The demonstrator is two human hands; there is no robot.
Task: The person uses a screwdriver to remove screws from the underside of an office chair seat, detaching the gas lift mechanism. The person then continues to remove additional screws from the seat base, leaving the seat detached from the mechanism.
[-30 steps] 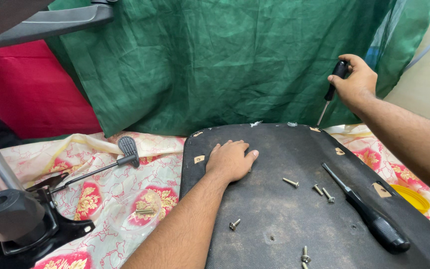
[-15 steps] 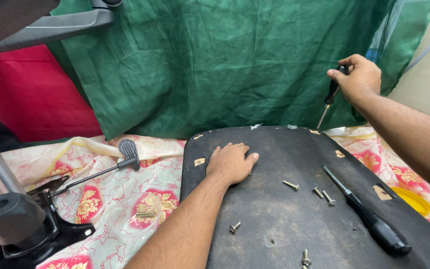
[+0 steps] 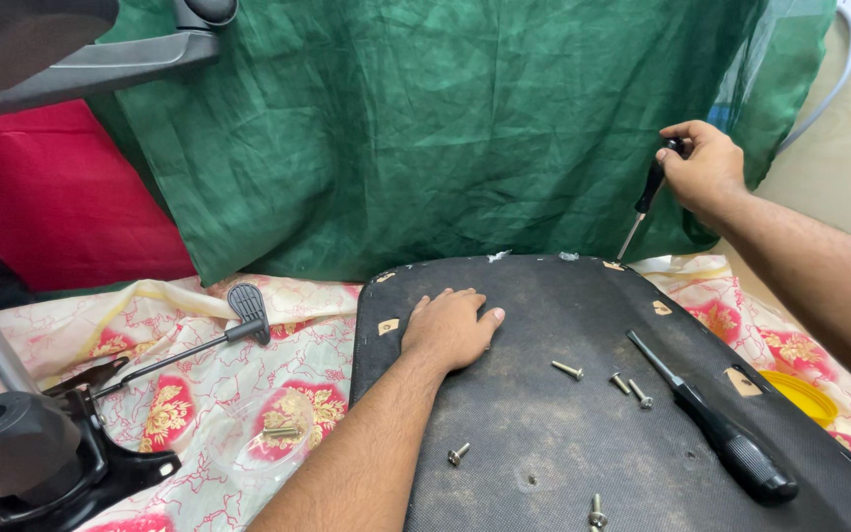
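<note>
At the far edge of the black seat underside, the right hand has its fingers curled tight around an upright screwdriver, tip at the rim, seemingly working a fastener there; the left hand lies flat, fingers together, bracing the panel. Next seems to call for steady downward pressure. Dusty and scuffed, the panel carries loose screws and a second screwdriver.

Screwdriver handle top hidden in fist, chair mechanism cut off, yellow lid half hidden
</note>
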